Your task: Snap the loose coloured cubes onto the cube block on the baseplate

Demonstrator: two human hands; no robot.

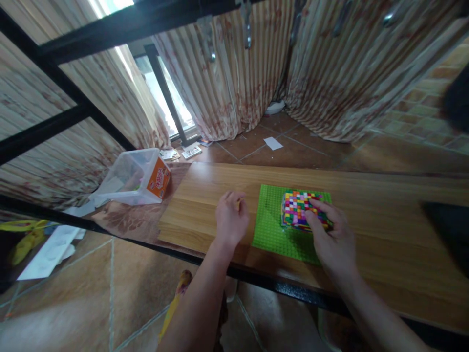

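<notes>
On colourful bricks [294,201], right hand [335,240]

Left grip [232,218], over the table [198,195]: a bare hand, joined to a bare left forearm [205,288] that crosses the table's near edge. Right grip [335,237], likewise over the table: a bare hand on a bare right forearm [377,304]. Below the table's near edge: a yellow piece [169,313] with a mottled reddish-brown end [185,278]; garment or footwear, cannot be determined.
</notes>
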